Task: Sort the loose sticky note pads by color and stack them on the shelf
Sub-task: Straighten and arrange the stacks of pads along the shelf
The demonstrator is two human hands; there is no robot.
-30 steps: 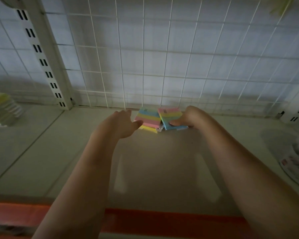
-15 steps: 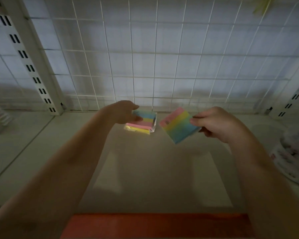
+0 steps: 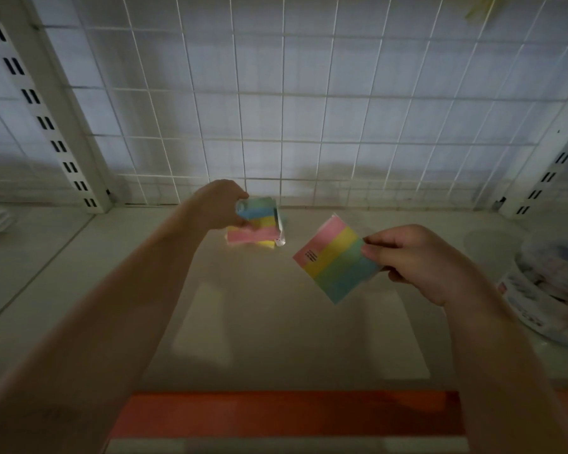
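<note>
Item one: our right hand (image 3: 420,260) pinched a striped pad (image 3: 336,258) by its right edge, fingers (image 3: 379,240) pressed together on it; the pad, banded pink, yellow, green and blue, hung tilted above the shelf (image 3: 292,322), apart from the rest.

Item two: our left hand (image 3: 218,208) gripped the top pad (image 3: 259,213) of a small stack (image 3: 253,237) near the wire grid (image 3: 276,109), fingers closed around its left end; a clear wrapper showed at its right side.

Item three: a clear tub (image 3: 548,290) stood at the shelf's right. An orange strip (image 3: 286,414) ran along the front edge.
</note>
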